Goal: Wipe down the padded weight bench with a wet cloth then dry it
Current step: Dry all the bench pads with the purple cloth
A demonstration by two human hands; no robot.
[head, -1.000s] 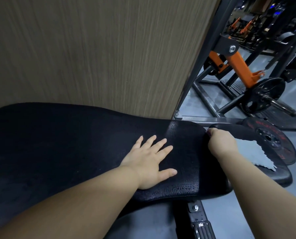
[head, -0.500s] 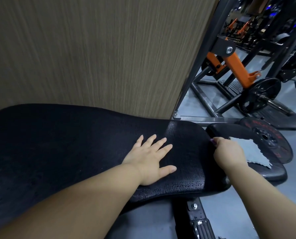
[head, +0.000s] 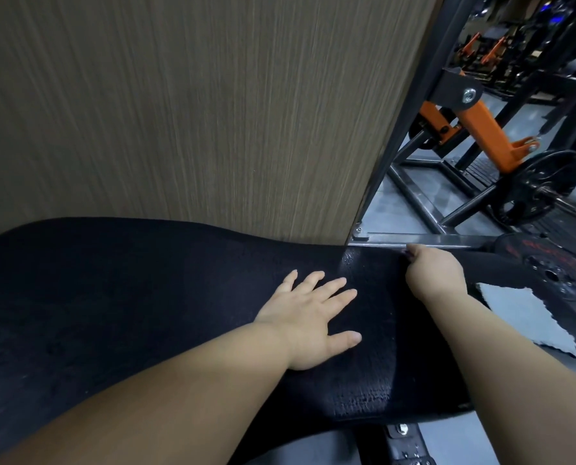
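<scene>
The black padded bench (head: 145, 297) stretches from the left to the middle of the head view. My left hand (head: 310, 317) lies flat on it with fingers spread. My right hand (head: 434, 276) is at the pad's right end, near its far corner, fingers curled downward. A small scrap of something dark purplish, seemingly a cloth (head: 407, 252), shows at the fingertips; the rest is hidden under the hand. The pad beside it has a wet sheen. A grey cloth (head: 528, 313) lies loose on the black seat pad (head: 487, 266) to the right.
A wood-grain wall (head: 196, 112) stands right behind the bench. A black and orange machine frame (head: 481, 129) with a weight plate (head: 544, 182) fills the right background. Another plate (head: 558, 273) sits beside the seat pad. The bench's metal support (head: 404, 437) is below.
My right hand has slid along the pad's right end from the near side toward the far corner. My left hand has stayed flat in place.
</scene>
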